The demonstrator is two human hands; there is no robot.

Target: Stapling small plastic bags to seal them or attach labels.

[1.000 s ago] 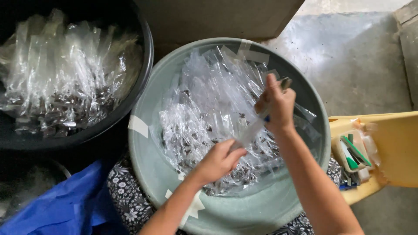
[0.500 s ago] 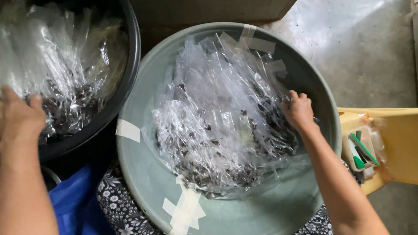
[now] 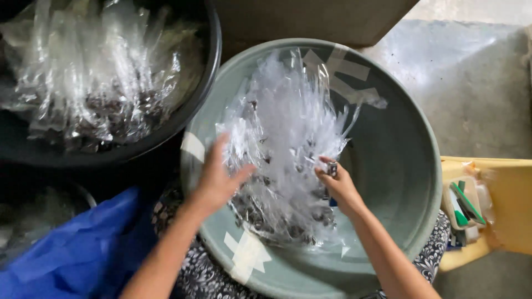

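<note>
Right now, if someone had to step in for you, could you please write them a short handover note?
Left hand: open, fingers spread, resting on the left edge of the pile of clear plastic packets in the grey-green basin.
Right hand: fingers pinched on a small dark item at the pile's right edge.
Done: the black tub at upper left already holds many similar packets.
Left: the basin's pile is large.
Nearby: yellow tray on the right, blue sheet at lower left.

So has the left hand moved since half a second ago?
Yes. The left hand left the black tub and now rests on the green basin's bags.
</note>
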